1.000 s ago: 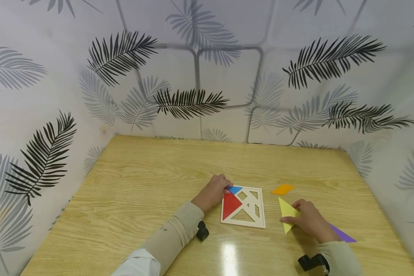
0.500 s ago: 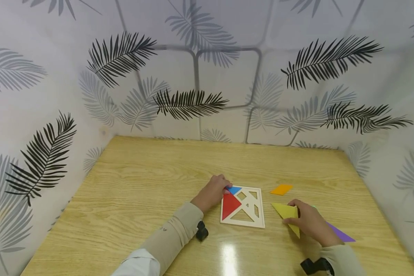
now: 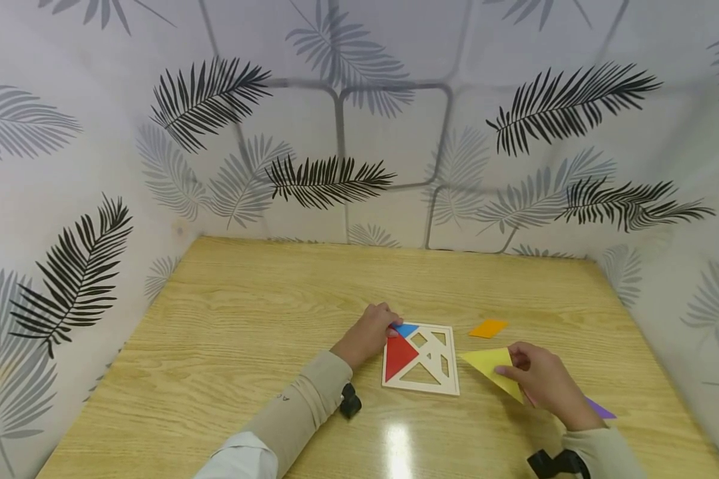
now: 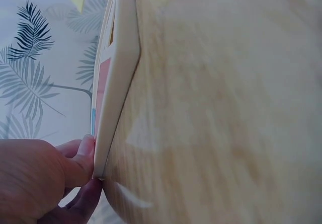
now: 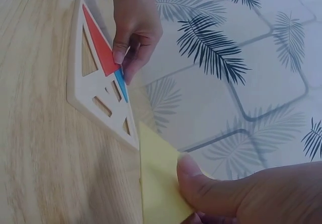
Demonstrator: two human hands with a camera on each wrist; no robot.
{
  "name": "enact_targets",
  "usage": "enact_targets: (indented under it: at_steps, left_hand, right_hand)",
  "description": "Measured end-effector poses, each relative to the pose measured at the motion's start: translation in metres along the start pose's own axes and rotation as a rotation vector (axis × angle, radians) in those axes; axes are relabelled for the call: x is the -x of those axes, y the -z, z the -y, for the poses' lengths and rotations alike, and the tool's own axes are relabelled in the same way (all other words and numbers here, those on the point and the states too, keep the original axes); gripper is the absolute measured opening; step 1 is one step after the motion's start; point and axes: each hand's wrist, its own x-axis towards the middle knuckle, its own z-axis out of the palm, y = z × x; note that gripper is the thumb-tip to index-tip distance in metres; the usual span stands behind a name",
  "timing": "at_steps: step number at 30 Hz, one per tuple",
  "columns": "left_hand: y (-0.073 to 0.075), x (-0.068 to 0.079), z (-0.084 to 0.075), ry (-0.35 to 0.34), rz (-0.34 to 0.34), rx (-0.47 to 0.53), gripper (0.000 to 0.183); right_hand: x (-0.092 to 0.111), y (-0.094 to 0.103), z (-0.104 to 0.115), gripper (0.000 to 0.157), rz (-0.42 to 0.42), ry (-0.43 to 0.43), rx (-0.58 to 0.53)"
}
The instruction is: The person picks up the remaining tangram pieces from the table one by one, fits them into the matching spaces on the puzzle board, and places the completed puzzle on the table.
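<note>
**One Held Steady, One Held Aloft**

A person's left hand (image 3: 365,336) pinches the far-left corner of a cream-coloured square board with cutouts (image 3: 451,386), while the right hand (image 3: 545,379) holds a flat yellow triangle (image 3: 492,366) pinched between thumb and fingers, tilted above the wood-grain table (image 3: 263,319) just right of the board. A red triangle (image 3: 399,358) and a smaller blue triangle (image 3: 406,329) already sit in place; the large triangular cutout (image 3: 421,376) nearest the person is unfilled. The step in hand looks to be bringing the yellow piece to the board, and the next move would seem to call for laying it flat and matching its edges to that cutout. Only the head view takes in an orange parallelogram (image 3: 488,328) beyond the yellow piece and a purple piece (image 3: 601,408) partly hidden by the right hand. The left wrist view alone shows a clear gap between board and yellow tip. The right wrist view shows the right thumb against the yellow face, the fingers behind mostly hidden.
</note>
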Motion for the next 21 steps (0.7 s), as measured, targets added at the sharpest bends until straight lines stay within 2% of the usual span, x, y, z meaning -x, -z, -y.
enact_targets:
  at_steps: [3,6,13,21]
  left_hand:
    - [-0.001,0.0,0.001,0.001,-0.001,-0.005,0.025]
    - [-0.001,0.0,0.002,-0.004,-0.005,-0.014,0.025]
    - [-0.003,-0.001,0.003,-0.006,-0.003,-0.009,0.025]
    - [-0.006,-0.002,0.005,0.004,-0.004,-0.003,0.026]
  right_hand:
    - [0.001,0.001,0.001,0.029,-0.017,0.061,-0.02]
    - [0.001,0.002,0.001,0.026,0.001,0.088,-0.052]
    - [0.002,0.0,0.0,0.026,0.028,0.073,-0.088]
    - [-0.003,-0.012,0.003,0.019,0.013,0.181,-0.094]
